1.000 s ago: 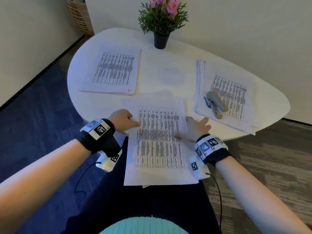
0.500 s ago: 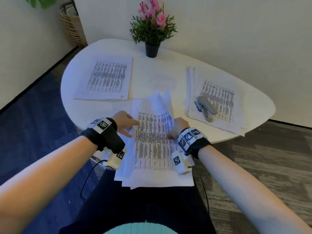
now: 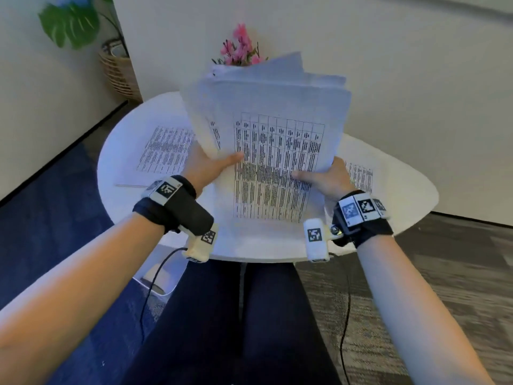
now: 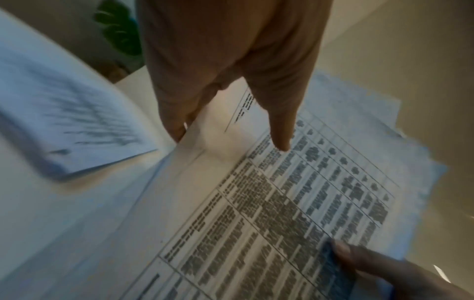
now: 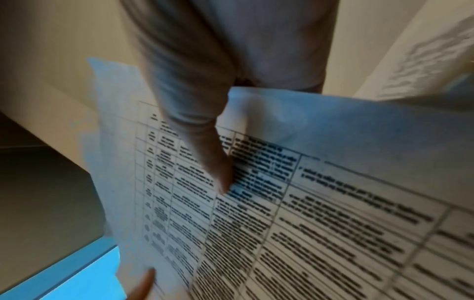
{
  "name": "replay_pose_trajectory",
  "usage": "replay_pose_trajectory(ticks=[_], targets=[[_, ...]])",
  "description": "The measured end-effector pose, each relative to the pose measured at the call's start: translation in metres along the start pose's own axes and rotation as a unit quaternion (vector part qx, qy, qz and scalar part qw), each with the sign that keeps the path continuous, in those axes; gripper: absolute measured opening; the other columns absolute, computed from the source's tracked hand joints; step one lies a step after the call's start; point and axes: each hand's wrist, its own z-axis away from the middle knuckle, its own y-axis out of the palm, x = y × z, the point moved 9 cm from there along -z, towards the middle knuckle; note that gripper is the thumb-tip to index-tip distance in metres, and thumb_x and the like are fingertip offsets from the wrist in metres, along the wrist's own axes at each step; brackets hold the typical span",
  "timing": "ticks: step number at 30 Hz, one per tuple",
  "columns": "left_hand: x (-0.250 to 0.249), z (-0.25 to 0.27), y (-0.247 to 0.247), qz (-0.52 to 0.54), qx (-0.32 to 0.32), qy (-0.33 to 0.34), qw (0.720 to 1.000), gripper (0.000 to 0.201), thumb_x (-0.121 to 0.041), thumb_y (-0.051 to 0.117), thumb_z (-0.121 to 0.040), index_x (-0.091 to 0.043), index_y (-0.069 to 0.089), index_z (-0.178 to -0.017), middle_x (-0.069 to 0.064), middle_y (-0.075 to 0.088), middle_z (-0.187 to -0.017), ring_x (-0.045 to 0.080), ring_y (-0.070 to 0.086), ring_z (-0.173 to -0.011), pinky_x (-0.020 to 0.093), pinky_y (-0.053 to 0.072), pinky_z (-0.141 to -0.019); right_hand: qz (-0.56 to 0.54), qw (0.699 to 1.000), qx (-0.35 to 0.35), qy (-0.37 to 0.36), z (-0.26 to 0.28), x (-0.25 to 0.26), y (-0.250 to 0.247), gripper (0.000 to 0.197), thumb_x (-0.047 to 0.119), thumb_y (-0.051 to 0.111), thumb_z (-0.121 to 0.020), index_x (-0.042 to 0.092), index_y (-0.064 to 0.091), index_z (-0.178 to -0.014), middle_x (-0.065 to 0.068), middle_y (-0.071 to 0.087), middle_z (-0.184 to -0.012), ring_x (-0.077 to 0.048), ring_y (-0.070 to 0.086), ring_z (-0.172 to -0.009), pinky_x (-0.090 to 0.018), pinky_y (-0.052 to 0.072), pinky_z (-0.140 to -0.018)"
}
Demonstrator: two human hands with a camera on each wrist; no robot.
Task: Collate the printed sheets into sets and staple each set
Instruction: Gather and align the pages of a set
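A stack of printed sheets (image 3: 277,134) stands nearly upright above the white table (image 3: 402,190), its top edges fanned unevenly. My left hand (image 3: 219,162) grips its left side, thumb on the front page and fingers behind. My right hand (image 3: 319,176) grips the right side the same way. In the left wrist view the left hand's thumb (image 4: 279,132) presses on the printed table of the sheets (image 4: 282,203). In the right wrist view the stack of sheets (image 5: 320,213) fills the lower frame. The stapler is hidden behind the held sheets.
A second printed pile (image 3: 166,151) lies flat on the table's left side, and a third pile (image 3: 361,176) shows partly at the right behind my right hand. Pink flowers (image 3: 238,51) stand behind the sheets. A wicker basket (image 3: 116,68) with a plant sits by the wall.
The sheets lay flat over the table's near edge under both hands. Both hands closed on the sides and lifted the stack upright; it now hides the stapler and flowerpot.
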Motion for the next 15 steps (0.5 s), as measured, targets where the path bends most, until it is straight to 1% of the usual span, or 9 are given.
replay_pose_trajectory(ticks=[1,3,5,7,8,9,11,13,15], targets=[[-0.018,0.0,0.004,0.007,-0.004,0.042,0.999,0.095,-0.054,0.085,-0.056,-0.011,0.045,-0.13,0.001,0.064,-0.12,0.012,0.063,-0.108,0.035,0.051,-0.092,-0.022,0.999,-0.011,-0.029,0.003,0.013,-0.006,0.023,0.013,0.081,-0.072,0.013,0.061,-0.083,0.003,0.063,-0.081,-0.002,0.059,-0.071,-0.017,0.046,-0.061],[-0.054,0.003,0.013,0.008,0.003,0.118,0.993,0.072,-0.041,0.078,-0.074,-0.011,0.044,-0.13,0.0,0.065,-0.116,0.01,0.064,-0.103,0.036,0.052,-0.093,-0.079,0.994,-0.041,-0.057,0.002,0.027,-0.016,0.027,0.012,0.082,-0.069,0.008,0.063,-0.087,0.001,0.066,-0.081,-0.001,0.062,-0.068,-0.016,0.047,-0.059],[-0.087,0.007,0.013,0.021,-0.017,0.185,0.982,0.057,-0.026,0.068,-0.086,-0.008,0.04,-0.133,0.0,0.062,-0.119,0.006,0.063,-0.104,0.031,0.053,-0.092,-0.13,0.987,-0.068,-0.068,-0.002,0.038,-0.025,0.034,0.014,0.085,-0.066,0.009,0.063,-0.092,0.003,0.068,-0.084,-0.001,0.065,-0.073,-0.018,0.051,-0.062],[-0.115,0.011,0.004,0.029,-0.047,0.248,0.967,0.063,-0.018,0.064,-0.09,-0.007,0.028,-0.14,0.002,0.055,-0.125,0.004,0.059,-0.107,0.02,0.052,-0.088,-0.17,0.978,-0.087,-0.086,-0.003,0.051,-0.035,0.034,0.014,0.085,-0.065,0.014,0.064,-0.092,0.004,0.07,-0.086,-0.007,0.067,-0.08,-0.025,0.052,-0.07],[-0.126,0.014,-0.001,0.019,-0.055,0.275,0.96,0.071,-0.017,0.063,-0.09,-0.007,0.02,-0.144,0.004,0.052,-0.126,0.005,0.058,-0.107,0.017,0.051,-0.086,-0.186,0.974,-0.089,-0.095,-0.003,0.056,-0.038,0.033,0.013,0.085,-0.066,0.017,0.063,-0.09,0.003,0.069,-0.088,-0.01,0.067,-0.082,-0.029,0.053,-0.074],[-0.136,0.018,-0.003,0.005,-0.059,0.307,0.95,0.078,-0.016,0.063,-0.089,-0.007,0.011,-0.147,0.006,0.05,-0.125,0.007,0.057,-0.106,0.016,0.05,-0.085,-0.197,0.97,-0.095,-0.104,-0.003,0.06,-0.042,0.034,0.011,0.084,-0.067,0.019,0.062,-0.091,0.002,0.069,-0.093,-0.013,0.066,-0.086,-0.031,0.054,-0.078],[-0.151,0.028,-0.002,-0.037,-0.058,0.366,0.928,0.087,-0.01,0.06,-0.09,-0.004,-0.004,-0.149,0.009,0.045,-0.126,0.01,0.053,-0.108,0.015,0.049,-0.086,-0.195,0.97,-0.087,-0.119,-0.005,0.065,-0.042,0.04,0.017,0.087,-0.063,0.014,0.067,-0.098,-0.002,0.071,-0.098,-0.018,0.067,-0.09,-0.036,0.055,-0.082],[-0.161,0.039,0.005,-0.089,-0.067,0.415,0.903,0.086,-0.003,0.055,-0.088,-0.001,-0.006,-0.149,0.008,0.042,-0.13,0.009,0.047,-0.115,0.021,0.045,-0.091,-0.168,0.975,-0.082,-0.123,-0.006,0.069,-0.037,0.039,0.028,0.088,-0.057,0.016,0.07,-0.09,0.001,0.071,-0.091,-0.016,0.066,-0.083,-0.035,0.054,-0.078],[-0.166,0.048,0.013,-0.122,-0.066,0.441,0.887,0.082,0.004,0.05,-0.084,-0.004,0.002,-0.15,0.009,0.038,-0.139,0.008,0.044,-0.12,0.022,0.039,-0.097,-0.156,0.977,-0.093,-0.114,-0.007,0.07,-0.034,0.032,0.026,0.088,-0.06,0.019,0.068,-0.084,0.0,0.069,-0.09,-0.015,0.064,-0.082,-0.037,0.054,-0.08]])
